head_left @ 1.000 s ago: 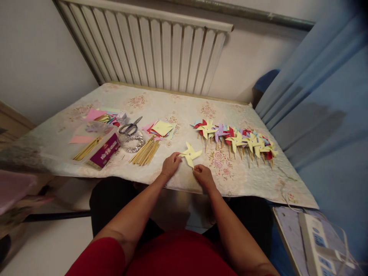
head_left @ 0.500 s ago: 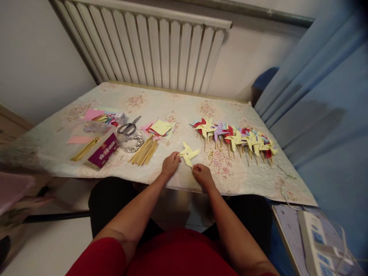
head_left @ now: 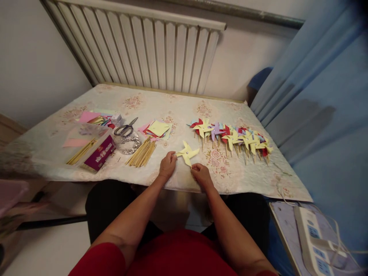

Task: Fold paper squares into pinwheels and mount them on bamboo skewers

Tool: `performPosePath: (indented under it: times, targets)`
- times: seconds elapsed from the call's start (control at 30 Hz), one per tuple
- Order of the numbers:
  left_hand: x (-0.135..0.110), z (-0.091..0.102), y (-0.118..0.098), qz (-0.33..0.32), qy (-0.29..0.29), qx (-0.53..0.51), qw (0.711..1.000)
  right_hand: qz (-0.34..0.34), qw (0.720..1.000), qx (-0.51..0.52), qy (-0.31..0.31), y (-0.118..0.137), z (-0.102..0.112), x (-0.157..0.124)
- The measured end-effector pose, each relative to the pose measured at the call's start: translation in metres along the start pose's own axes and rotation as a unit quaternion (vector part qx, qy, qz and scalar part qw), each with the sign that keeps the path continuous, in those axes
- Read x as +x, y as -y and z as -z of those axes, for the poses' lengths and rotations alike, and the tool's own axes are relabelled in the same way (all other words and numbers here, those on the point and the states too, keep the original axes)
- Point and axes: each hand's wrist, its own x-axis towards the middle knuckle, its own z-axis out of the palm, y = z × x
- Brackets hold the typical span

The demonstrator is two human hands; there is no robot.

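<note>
A pale yellow paper pinwheel (head_left: 187,153) with a small shiny centre faces up near the table's front edge. My right hand (head_left: 202,175) pinches it at its lower blade; a stick there, if any, is hidden by the fingers. At the tip of the left blade, my left hand (head_left: 168,165) has its thumb and fingers closed together, with only the very end of the blade at them. Left of my hands lies a bundle of thin wooden sticks (head_left: 140,154). A stack of coloured paper squares (head_left: 158,129) sits behind, yellow on top.
Finished pinwheels (head_left: 232,138) on sticks lie in a row at the right. Scissors (head_left: 125,128) rest by a clear bag of shiny small pieces (head_left: 130,145). A purple-labelled pack (head_left: 100,153) stands at the left. A power strip (head_left: 312,237) lies at lower right.
My left fingers have slid outward along the left blade, so more of it shows. The right hand keeps its pinch. The whole view has shifted slightly.
</note>
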Motion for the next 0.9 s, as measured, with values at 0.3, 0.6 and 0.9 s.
performPosePath:
  times: [0.3,0.6,0.9]
  targets:
    - [0.0002,-0.0005,0.0021,-0.007,-0.015,0.015,1.000,-0.008,1.000,0.018,-0.003,-0.0005,-0.0002,-0.0010]
    - [0.0015,-0.0020,0.0045,0.000,-0.013,0.024,1.000,0.000,1.000,0.010,-0.011,0.0021,0.0007,-0.0027]
    - [0.0010,-0.0023,0.0068,-0.004,-0.026,0.011,1.000,0.000,1.000,0.015,-0.018,0.0010,0.0010,-0.0026]
